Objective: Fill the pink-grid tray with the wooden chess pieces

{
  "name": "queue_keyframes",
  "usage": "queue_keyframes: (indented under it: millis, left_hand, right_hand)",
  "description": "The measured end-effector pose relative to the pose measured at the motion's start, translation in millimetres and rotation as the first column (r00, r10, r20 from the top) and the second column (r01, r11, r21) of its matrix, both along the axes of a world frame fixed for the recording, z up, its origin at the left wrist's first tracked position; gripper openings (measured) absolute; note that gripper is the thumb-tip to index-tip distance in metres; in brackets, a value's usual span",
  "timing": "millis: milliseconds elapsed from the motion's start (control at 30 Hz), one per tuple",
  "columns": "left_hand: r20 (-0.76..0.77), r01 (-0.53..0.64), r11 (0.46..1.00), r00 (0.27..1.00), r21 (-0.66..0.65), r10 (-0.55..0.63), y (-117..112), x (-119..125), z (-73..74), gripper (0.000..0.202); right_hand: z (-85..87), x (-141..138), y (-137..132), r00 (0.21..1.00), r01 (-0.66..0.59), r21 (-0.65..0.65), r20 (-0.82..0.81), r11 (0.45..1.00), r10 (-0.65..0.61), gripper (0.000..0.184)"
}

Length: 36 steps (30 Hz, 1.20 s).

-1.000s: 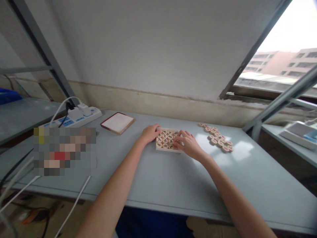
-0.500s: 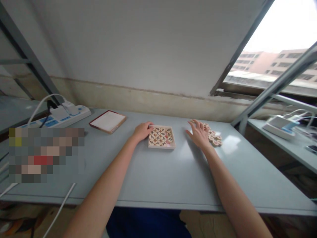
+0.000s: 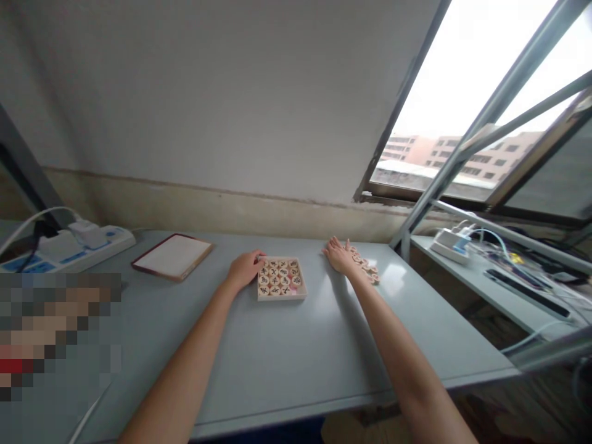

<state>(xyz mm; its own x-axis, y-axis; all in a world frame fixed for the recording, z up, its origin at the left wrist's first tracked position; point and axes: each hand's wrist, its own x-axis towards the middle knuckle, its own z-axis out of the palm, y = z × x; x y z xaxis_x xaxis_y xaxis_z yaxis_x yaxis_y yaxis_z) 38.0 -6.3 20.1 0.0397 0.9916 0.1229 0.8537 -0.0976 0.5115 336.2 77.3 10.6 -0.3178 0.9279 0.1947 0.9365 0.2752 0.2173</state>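
Observation:
A shallow wooden box (image 3: 281,295) packed with round wooden game pieces sits mid-table. My left hand (image 3: 244,269) rests against the box's left edge, fingers curled on its rim. My right hand (image 3: 340,255) lies flat with fingers stretched out on the table, touching the near end of a loose pile of round pieces (image 3: 367,269) to the right of the box. Nothing shows in its fingers.
The grey table (image 3: 287,357) also carries the box's flat lid (image 3: 172,256) at the left and a white power strip (image 3: 69,245) with cables at the far left. A second table (image 3: 499,290) with cables and devices stands right, under the window.
My right hand left the box and moved right to the loose pile, where it now lies flat. My view swung to the right. My left hand stayed on the box's edge.

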Motion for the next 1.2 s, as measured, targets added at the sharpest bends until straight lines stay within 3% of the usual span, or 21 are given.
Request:
queue_keyframes:
  millis: [100,233,400,500,633,800,1000,1067,1200]
  left_hand:
    - [-0.015,-0.005,1.000,1.000,0.016,0.005,-0.4,-0.3,-0.7,0.030]
    - [-0.017,-0.003,1.000,1.000,0.018,0.004,-2.3,-0.5,0.6,0.031]
    - [-0.019,0.009,1.000,1.000,0.027,-0.009,-2.4,-1.1,-0.8,0.031]
    - [-0.035,0.004,0.998,0.999,0.056,-0.002,-1.8,-0.9,-3.0,0.031]
    - [-0.047,-0.019,0.998,0.999,0.062,0.022,-2.6,0.6,-3.7,0.032]
    - [-0.047,-0.015,0.998,0.999,0.060,0.017,-3.4,1.0,-3.5,0.033]
    - [-0.061,-0.050,0.997,0.997,0.065,0.054,-2.8,3.1,-5.0,0.033]
    - [-0.065,-0.071,0.995,0.995,0.066,0.075,-2.8,4.5,-5.7,0.032]
    - [-0.047,-0.101,0.993,0.993,0.053,0.104,-2.7,5.8,-6.7,0.032]
  right_hand:
    - [1.3,0.3,-11.4,0.998,-0.049,0.000,-0.029,0.999,0.049,0.037]
    - [15.2,2.1,-32.5,0.995,-0.047,-0.011,-0.093,0.999,0.045,0.035]
    - [37.1,3.5,-65.3,0.963,-0.236,0.072,-0.115,0.969,0.243,0.026]
    - [41.1,3.4,-74.2,0.978,-0.165,0.137,-0.106,0.977,0.180,0.031]
    - [32.1,2.0,-70.3,0.973,-0.129,-0.022,-0.194,0.991,0.123,0.018]
    - [25.8,-8.9,-75.0,0.857,-0.248,-0.126,-0.490,0.960,0.157,0.012]
    - [35.7,-46.3,-109.1,0.565,-0.532,-0.015,-0.750,0.847,0.342,0.020]
    - [35.6,-55.7,-114.9,0.543,-0.549,0.021,-0.751,0.836,0.376,0.021]
    - [28.4,-62.2,-114.3,0.596,-0.471,0.068,-0.710,0.879,0.375,0.022]
